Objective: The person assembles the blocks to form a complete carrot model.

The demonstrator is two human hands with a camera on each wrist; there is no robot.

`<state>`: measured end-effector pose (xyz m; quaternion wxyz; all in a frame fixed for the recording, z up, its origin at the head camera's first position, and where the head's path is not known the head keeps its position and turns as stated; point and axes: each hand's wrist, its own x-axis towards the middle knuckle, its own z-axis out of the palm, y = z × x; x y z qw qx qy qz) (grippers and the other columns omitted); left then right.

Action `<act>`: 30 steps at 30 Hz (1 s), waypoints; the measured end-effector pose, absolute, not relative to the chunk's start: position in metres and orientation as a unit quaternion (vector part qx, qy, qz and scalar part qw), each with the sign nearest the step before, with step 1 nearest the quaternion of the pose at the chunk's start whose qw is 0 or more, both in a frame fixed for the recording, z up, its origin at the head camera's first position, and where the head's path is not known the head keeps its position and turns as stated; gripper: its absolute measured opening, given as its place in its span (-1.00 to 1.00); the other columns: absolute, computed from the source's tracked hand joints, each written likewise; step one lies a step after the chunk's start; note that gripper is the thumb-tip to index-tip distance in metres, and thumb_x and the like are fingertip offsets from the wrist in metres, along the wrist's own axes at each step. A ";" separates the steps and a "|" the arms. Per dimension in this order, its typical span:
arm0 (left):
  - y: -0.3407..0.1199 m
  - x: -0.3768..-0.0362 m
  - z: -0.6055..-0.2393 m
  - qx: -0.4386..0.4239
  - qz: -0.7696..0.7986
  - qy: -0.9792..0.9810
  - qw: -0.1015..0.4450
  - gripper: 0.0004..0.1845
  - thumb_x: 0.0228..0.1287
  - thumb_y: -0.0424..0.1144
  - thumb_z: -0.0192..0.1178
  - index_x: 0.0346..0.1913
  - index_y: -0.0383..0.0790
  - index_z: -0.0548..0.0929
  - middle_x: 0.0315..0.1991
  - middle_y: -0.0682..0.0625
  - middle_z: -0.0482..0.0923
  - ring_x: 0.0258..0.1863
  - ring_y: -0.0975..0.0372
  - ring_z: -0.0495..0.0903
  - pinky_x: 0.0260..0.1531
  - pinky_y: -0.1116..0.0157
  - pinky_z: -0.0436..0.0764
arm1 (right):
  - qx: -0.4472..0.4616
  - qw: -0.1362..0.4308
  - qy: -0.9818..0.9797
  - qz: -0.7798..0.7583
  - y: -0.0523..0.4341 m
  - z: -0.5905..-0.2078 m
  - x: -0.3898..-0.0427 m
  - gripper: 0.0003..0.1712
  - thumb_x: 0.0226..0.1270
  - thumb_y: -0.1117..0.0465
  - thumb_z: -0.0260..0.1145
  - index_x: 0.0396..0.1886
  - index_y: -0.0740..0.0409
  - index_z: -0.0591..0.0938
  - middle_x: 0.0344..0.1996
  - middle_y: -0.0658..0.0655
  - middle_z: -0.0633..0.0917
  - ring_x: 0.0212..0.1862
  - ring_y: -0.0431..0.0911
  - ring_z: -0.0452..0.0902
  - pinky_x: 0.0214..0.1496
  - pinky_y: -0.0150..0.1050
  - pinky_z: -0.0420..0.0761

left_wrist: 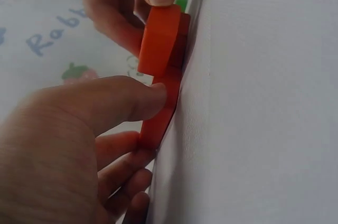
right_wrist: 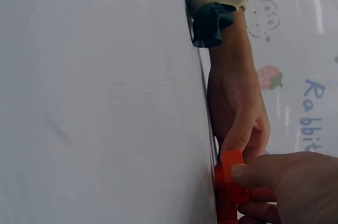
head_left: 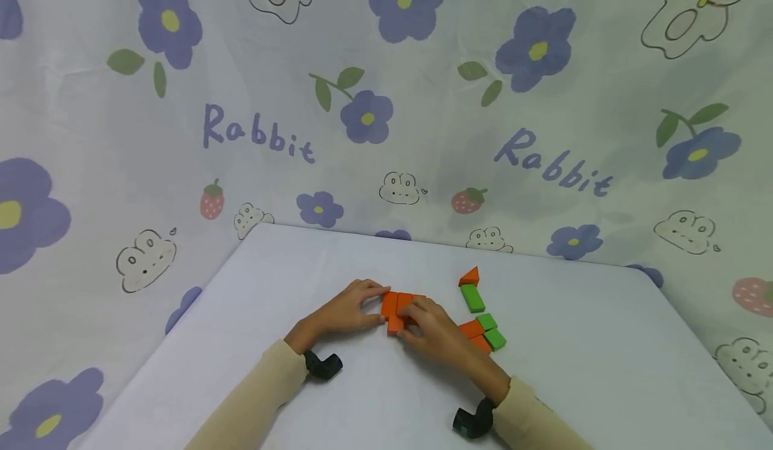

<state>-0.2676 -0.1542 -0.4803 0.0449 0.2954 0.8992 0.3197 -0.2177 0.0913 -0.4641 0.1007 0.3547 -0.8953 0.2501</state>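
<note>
White table [head_left: 604, 369], both hands [head_left: 347, 310] on orange blocks [head_left: 400, 304]

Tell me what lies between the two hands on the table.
Between the left hand and the right hand lies a cluster of orange blocks, touched by both hands. The head view shows it best.

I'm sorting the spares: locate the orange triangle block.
In the head view, the orange triangle block sits right of both hands, at the far end of the long green block.
</note>
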 end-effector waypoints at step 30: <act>-0.153 -0.268 -0.478 0.282 0.320 0.903 0.054 -0.34 0.27 0.05 0.31 0.41 -0.03 0.47 0.30 0.02 0.47 0.34 0.09 0.34 0.37 -0.07 0.38 | 0.383 0.234 -0.879 0.161 0.086 -0.482 -0.216 -0.72 0.17 0.10 0.52 -0.19 0.06 0.66 -0.20 -0.02 0.57 -0.14 -0.14 0.47 -0.09 -0.25 0.51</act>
